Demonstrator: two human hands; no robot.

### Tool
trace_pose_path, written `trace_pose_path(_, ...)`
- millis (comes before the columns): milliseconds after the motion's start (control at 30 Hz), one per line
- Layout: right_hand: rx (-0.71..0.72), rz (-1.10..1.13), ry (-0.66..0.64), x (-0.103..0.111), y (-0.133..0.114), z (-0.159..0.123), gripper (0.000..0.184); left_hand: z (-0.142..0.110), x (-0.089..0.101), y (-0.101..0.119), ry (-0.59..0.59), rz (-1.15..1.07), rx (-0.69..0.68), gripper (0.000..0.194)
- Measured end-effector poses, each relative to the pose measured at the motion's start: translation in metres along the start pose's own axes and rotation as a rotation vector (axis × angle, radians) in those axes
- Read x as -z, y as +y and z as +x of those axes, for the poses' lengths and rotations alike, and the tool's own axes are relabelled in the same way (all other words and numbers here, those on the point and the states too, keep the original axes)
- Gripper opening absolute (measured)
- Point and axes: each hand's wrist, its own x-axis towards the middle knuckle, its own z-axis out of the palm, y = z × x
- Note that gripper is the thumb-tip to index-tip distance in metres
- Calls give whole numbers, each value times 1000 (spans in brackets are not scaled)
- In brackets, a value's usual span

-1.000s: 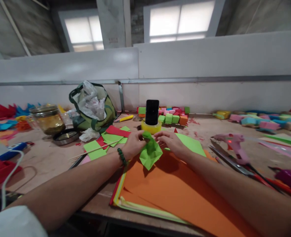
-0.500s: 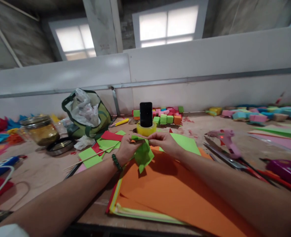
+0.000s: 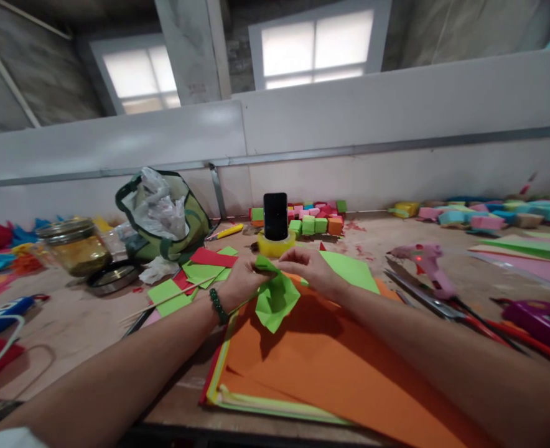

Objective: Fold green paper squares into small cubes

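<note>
Paper [image 3: 277, 298], green and creased, hangs below the left hand [image 3: 242, 283], which pinches its upper end; the right hand [image 3: 315, 270] curls in just beside it, though from here I cannot tell whether those fingertips grip it. The step looks like shaping the folds, and working them further seems to call for a steady left pinch with the right fingertips doing fine work. Orange sheets [image 3: 331, 361] lie under both hands. Just beyond them, a phone [image 3: 275, 216] on a yellow tape roll [image 3: 275, 249] crowds any forward reach. Left of the left hand are thin sticks [image 3: 163, 303] over green pieces [image 3: 170, 299]; right of the right hand, scissors [image 3: 436, 303] and a pink glue gun [image 3: 431, 264] lie on the bench [image 3: 368, 242], so a wide rightward sweep could knock them.
</note>
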Motion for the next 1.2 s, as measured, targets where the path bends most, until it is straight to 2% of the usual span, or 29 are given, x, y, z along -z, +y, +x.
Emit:
trace_pose_path(67,69,-109,-4,-3,-2,-1,21,0,-1,1,-31,15,3,16)
trace_pose_path(167,124,-253,21,-7,-2,-3,11,0,-2,1,-57,59,-6,15)
trace_pose_path(400,165,-111,22,-6,-26,-5,19,-4,-5,6,-129,149,36,14)
trace_pose_path(500,78,-87,1,-1,-26,-1,20,-3,-5,8,-136,170,76,5)
trace_pose_path(600,-58,-158,-120,1,-11,2,15,0,-2,7,-81,218,95,2)
trace_pose_path(667,-86,-182,-157,1,0,2,12,1,0,5,-46,252,101,5)
trace_pose_path(767,-81,-191,-138,0,10,3,12,2,1,1,-52,254,110,6)
trace_pose_path(933,-82,-179,-49,-1,10,4,7,3,2,-7,-101,239,134,20)
trace_pose_path(1100,-96,-84,-48,-3,7,2,15,0,3,-8,-67,335,131,19)
trace_pose_path(1200,-106,-23,-57,-1,3,2,13,-3,1,-3,-64,378,102,21)
